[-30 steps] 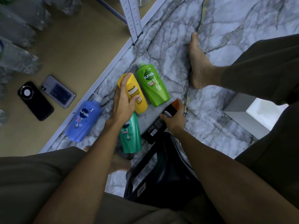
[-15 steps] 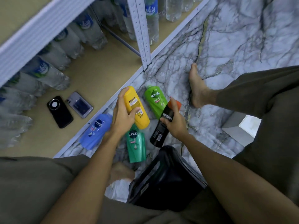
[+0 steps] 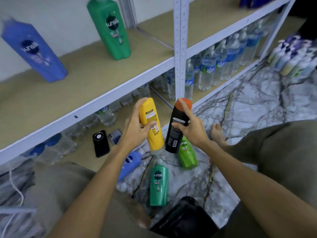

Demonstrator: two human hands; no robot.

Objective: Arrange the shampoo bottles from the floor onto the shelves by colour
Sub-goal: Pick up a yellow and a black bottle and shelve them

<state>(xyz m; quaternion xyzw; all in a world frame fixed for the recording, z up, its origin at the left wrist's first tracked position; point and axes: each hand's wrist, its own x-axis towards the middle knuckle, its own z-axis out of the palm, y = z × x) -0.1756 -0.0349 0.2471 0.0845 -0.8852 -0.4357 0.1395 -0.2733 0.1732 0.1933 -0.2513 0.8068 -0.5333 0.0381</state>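
My left hand (image 3: pixel 135 129) grips a yellow shampoo bottle (image 3: pixel 152 134), lifted off the floor below the shelf edge. My right hand (image 3: pixel 192 127) grips a black bottle with an orange cap (image 3: pixel 176 131) right beside it. On the marble floor lie a blue bottle (image 3: pixel 130 163), a teal-green bottle (image 3: pixel 158 184) and a light green bottle (image 3: pixel 187 156). On the middle shelf (image 3: pixel 96 78) stand a blue bottle (image 3: pixel 36 52) at the left and a teal-green bottle (image 3: pixel 111 30) to its right.
A white upright post (image 3: pixel 180 48) divides the shelving. Water bottles (image 3: pixel 211 67) fill the bottom shelf, where two phones (image 3: pixel 101 143) also lie. A black basket (image 3: pixel 183 219) sits between my knees. My bare foot (image 3: pixel 217 133) rests on the floor at right. More bottles (image 3: pixel 295 57) stand far right.
Both hands have lifted their bottles off the floor toward the shelf. My view has tilted up, bringing the middle shelf with its two standing bottles into sight.
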